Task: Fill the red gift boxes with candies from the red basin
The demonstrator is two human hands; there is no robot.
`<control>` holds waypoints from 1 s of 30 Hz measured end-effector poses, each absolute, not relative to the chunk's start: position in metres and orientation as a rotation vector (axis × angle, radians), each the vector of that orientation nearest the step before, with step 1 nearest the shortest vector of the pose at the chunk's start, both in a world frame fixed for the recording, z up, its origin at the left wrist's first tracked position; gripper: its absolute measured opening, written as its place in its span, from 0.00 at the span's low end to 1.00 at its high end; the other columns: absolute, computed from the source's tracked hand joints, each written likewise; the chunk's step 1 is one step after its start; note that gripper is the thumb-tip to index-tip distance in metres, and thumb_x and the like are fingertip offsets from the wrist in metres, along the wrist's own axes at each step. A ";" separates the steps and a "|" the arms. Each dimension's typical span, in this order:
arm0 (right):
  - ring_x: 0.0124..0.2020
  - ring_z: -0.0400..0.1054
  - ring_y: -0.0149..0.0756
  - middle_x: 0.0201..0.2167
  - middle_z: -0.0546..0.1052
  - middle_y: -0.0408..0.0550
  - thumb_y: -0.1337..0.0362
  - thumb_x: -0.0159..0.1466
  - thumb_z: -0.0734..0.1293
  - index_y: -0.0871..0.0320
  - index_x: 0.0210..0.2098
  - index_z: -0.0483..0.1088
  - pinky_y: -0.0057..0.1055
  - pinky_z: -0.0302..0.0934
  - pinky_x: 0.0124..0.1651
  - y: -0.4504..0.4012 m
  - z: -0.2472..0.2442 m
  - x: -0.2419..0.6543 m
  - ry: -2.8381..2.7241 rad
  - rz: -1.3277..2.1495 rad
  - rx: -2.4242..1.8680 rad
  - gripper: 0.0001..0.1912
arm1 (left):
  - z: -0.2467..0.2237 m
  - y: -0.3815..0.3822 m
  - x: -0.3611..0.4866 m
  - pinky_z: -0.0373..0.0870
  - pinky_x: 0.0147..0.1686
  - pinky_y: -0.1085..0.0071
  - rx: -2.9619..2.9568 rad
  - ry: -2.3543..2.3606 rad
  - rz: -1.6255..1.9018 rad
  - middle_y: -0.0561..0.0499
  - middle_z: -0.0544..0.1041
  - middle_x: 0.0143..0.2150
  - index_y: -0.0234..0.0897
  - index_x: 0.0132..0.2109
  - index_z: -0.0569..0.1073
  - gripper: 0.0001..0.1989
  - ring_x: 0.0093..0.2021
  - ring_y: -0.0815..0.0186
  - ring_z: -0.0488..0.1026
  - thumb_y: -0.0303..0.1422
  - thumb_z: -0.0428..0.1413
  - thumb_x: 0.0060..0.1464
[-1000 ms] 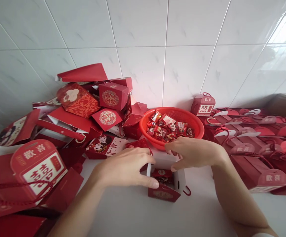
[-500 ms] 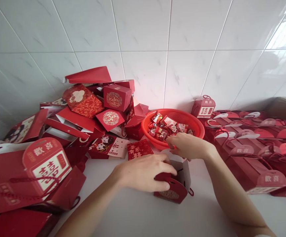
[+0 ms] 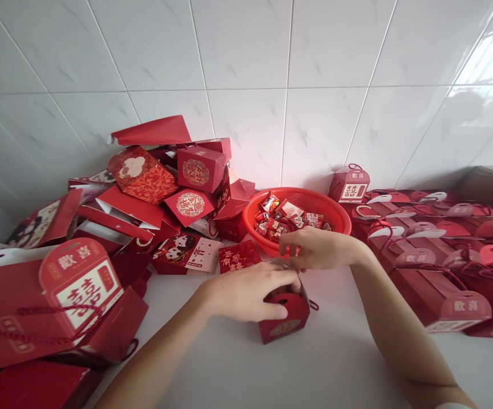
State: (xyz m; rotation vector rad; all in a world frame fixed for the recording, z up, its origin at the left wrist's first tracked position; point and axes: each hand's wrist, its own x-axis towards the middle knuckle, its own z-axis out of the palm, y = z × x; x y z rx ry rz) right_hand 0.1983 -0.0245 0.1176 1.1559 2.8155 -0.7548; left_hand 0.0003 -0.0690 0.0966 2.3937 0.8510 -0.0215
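A small red paper gift box (image 3: pixel 287 324) with a rounded front flap and a cord loop at its right stands on the white table. My left hand (image 3: pixel 253 292) grips it from the left, thumb on the front flap and fingers over the top. At the far side of the box, my right hand (image 3: pixel 321 248) has its fingers curled down at the pale far flap; its fingertips are partly hidden. Just behind, an orange plastic basket (image 3: pixel 334 207) holds wrapped candies (image 3: pixel 291 209).
A heap of red boxes (image 3: pixel 191 204) fills the left and back left. Closed boxes with cord handles (image 3: pixel 442 284) stand in rows on the right, and a single box (image 3: pixel 349 184) stands against the tiled wall (image 3: pixel 246 125) behind them.
The gift box has shifted slightly left and turned, and its right wall now stands closer in. My right hand has moved a little left and down with its fingers curled.
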 end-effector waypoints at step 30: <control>0.37 0.72 0.43 0.32 0.77 0.48 0.62 0.59 0.71 0.59 0.41 0.71 0.30 0.51 0.31 -0.032 0.107 0.183 2.691 -0.349 1.146 0.11 | 0.100 -0.075 -0.006 0.69 0.38 0.64 2.535 1.296 -0.134 0.45 0.80 0.42 0.38 0.35 0.75 0.06 0.42 0.54 0.78 0.34 0.55 0.57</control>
